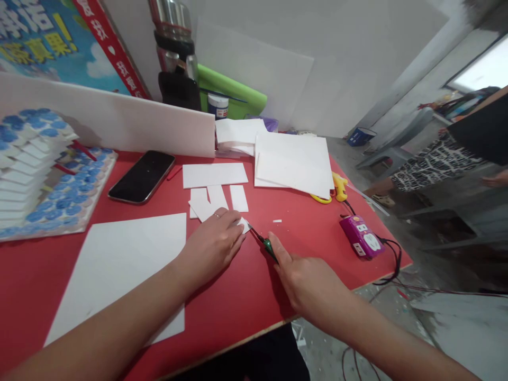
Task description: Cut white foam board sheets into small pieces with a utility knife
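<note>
My right hand is closed around the green handle of a craft knife. Its thin blade points up and left and meets the end of a small white foam board piece. My left hand, fingers curled together, presses that piece against the red table and hides most of it. Just beyond my left fingers lie several cut white strips, some overlapping. A longer white strip lies behind them. To the right of the blade is a tiny white offcut.
A white sheet lies under my left forearm. At left are a phone and a blue-and-white model. White boards, a yellow glue gun and a purple box with cables lie right. Another person stands beyond.
</note>
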Demonstrator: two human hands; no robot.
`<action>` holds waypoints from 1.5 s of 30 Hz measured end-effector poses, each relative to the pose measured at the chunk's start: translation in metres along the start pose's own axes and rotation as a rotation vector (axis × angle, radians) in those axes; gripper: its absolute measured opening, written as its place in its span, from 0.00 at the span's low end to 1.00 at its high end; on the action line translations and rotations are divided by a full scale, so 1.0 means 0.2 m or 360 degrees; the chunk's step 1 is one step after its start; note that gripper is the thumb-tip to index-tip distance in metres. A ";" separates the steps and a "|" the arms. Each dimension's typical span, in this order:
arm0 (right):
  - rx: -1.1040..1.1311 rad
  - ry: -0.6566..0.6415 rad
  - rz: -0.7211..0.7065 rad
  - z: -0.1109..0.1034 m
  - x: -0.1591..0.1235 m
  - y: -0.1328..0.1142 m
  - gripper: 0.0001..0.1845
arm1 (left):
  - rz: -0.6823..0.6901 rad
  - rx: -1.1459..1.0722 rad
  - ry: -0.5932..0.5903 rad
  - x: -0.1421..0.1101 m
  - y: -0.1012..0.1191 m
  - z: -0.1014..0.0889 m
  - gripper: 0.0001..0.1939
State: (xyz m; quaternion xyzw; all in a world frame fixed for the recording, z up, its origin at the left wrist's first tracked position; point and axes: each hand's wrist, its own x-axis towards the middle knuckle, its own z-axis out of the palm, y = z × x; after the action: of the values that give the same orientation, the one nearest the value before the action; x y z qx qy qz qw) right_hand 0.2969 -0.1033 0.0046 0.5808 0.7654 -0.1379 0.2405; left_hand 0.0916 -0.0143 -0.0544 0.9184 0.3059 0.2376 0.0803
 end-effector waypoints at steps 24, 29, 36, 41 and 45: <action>0.1290 0.0841 0.0293 0.01 0.02 0.15 0.12 | -0.0245 -0.0316 0.0159 -0.04 -0.02 -0.04 0.18; 0.1265 0.0814 0.0263 -0.09 0.30 0.09 0.12 | -0.0194 -0.0346 0.0091 -0.04 -0.02 -0.03 0.24; 0.0978 0.0705 0.0192 -0.14 0.43 0.07 0.06 | -0.0130 -0.0318 0.0168 -0.04 -0.02 -0.04 0.20; 0.0952 0.0700 0.0421 -0.08 0.35 0.29 0.05 | -0.0032 -0.0427 0.0320 -0.04 -0.01 -0.08 0.24; 0.1409 0.0950 0.0500 0.00 0.26 0.39 0.13 | -0.0006 -0.0541 0.0484 -0.04 0.02 -0.12 0.24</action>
State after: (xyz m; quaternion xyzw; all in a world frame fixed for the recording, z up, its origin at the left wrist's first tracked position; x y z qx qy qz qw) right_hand 0.3598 -0.0391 -0.0175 0.7474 0.5735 -0.2384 -0.2360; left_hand 0.0765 -0.0213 -0.0351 0.8447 0.2718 0.4214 0.1874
